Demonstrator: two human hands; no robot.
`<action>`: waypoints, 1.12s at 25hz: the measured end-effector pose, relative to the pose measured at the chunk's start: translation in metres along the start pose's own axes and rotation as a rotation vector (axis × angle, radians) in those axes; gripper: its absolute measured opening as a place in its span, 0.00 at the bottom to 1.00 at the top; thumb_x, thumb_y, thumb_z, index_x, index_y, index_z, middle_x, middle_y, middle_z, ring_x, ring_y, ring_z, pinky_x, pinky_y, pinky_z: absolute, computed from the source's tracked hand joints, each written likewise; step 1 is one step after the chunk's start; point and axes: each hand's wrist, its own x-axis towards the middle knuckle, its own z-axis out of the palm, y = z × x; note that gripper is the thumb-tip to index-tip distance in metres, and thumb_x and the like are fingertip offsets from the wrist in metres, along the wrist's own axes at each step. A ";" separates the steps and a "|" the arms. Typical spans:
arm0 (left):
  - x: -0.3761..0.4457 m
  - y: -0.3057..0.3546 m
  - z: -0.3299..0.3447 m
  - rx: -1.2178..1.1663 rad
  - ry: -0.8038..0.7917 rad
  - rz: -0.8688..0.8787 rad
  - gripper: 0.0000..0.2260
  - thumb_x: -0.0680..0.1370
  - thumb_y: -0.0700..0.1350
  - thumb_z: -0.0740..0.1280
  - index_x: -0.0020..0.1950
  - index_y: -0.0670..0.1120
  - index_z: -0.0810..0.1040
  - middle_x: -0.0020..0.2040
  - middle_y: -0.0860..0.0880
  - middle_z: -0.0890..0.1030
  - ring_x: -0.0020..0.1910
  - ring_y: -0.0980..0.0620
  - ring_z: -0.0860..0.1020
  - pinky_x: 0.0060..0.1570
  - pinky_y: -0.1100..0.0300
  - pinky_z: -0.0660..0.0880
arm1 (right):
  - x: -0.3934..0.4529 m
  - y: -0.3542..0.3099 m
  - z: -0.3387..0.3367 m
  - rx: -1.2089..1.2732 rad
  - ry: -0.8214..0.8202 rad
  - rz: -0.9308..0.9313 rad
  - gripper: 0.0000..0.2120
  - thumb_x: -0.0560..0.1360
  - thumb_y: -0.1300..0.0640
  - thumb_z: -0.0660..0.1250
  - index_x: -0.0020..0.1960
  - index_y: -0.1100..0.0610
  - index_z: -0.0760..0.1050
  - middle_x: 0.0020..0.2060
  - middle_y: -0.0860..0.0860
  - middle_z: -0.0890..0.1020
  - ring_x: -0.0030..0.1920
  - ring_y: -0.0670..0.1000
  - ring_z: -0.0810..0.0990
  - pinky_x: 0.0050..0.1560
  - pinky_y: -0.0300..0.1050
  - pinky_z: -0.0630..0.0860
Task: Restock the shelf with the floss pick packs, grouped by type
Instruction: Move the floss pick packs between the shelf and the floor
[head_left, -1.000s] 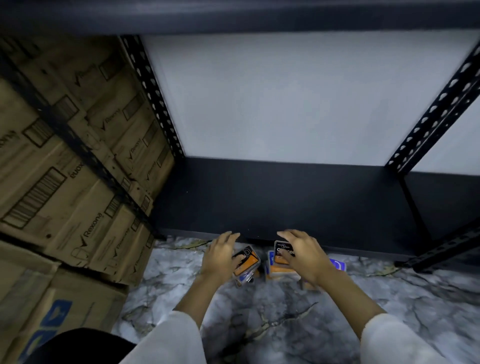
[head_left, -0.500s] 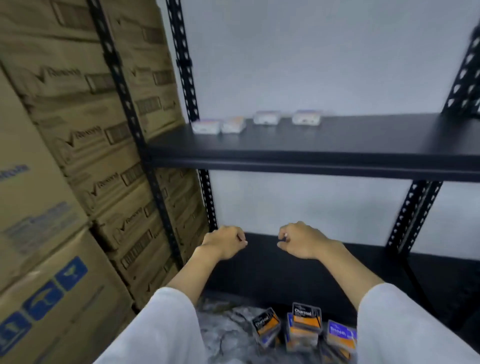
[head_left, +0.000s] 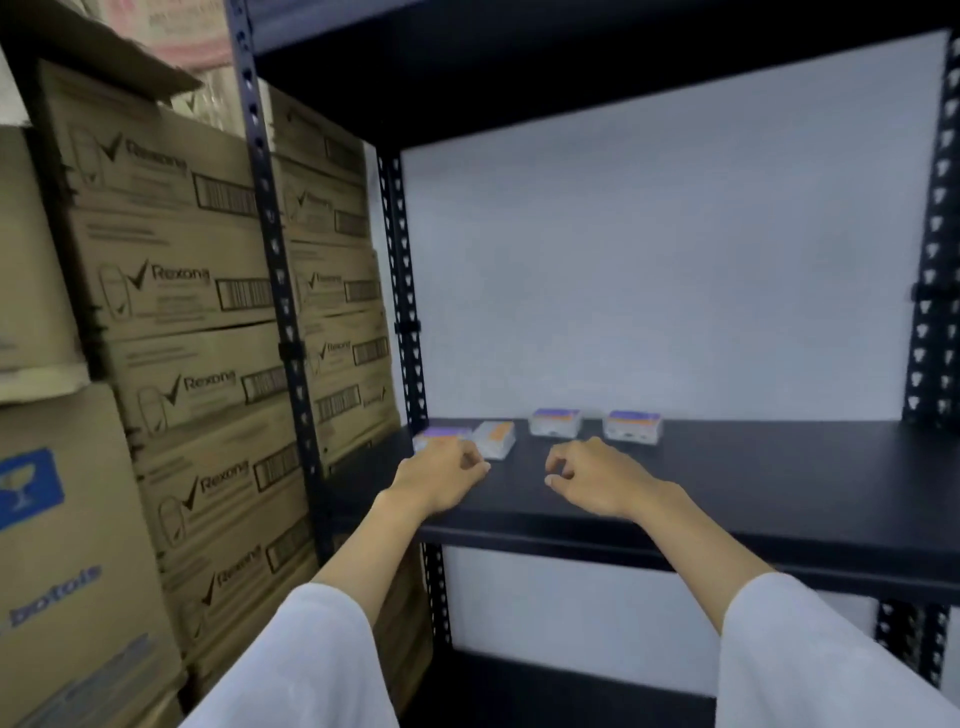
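Four floss pick packs sit at the back of the black shelf (head_left: 753, 483): a purple-topped pack (head_left: 441, 435) at ten o'clock, an orange one (head_left: 496, 438) touching it, then two purple-topped packs (head_left: 555, 422) (head_left: 632, 427) toward one o'clock. Left hand (head_left: 441, 480) and right hand (head_left: 597, 480) hover over the shelf, fingers curled loosely, apparently holding nothing. Judged from this, regrouping comes next: lift the orange pack clear and slide the purple ones together. Rexona cartons (head_left: 176, 291) stand stacked at nine o'clock, closed.
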 end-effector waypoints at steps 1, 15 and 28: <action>0.012 -0.003 -0.004 -0.008 0.029 0.000 0.10 0.78 0.55 0.60 0.53 0.55 0.78 0.54 0.53 0.79 0.55 0.49 0.77 0.52 0.53 0.71 | 0.013 0.002 0.000 0.007 0.004 -0.004 0.12 0.78 0.48 0.61 0.58 0.52 0.75 0.55 0.51 0.79 0.54 0.53 0.78 0.55 0.50 0.76; 0.139 -0.120 0.042 0.097 -0.113 0.115 0.36 0.73 0.63 0.67 0.77 0.61 0.54 0.79 0.53 0.53 0.77 0.47 0.51 0.74 0.47 0.52 | 0.182 0.019 0.073 0.147 -0.091 -0.004 0.39 0.69 0.42 0.70 0.75 0.44 0.55 0.73 0.51 0.59 0.74 0.56 0.57 0.72 0.53 0.60; 0.080 -0.049 0.059 -0.258 0.048 0.095 0.28 0.70 0.63 0.70 0.67 0.56 0.70 0.57 0.52 0.66 0.57 0.53 0.70 0.61 0.58 0.71 | 0.077 0.063 0.028 0.326 0.034 0.085 0.31 0.71 0.51 0.72 0.71 0.48 0.63 0.64 0.49 0.63 0.59 0.47 0.68 0.61 0.38 0.62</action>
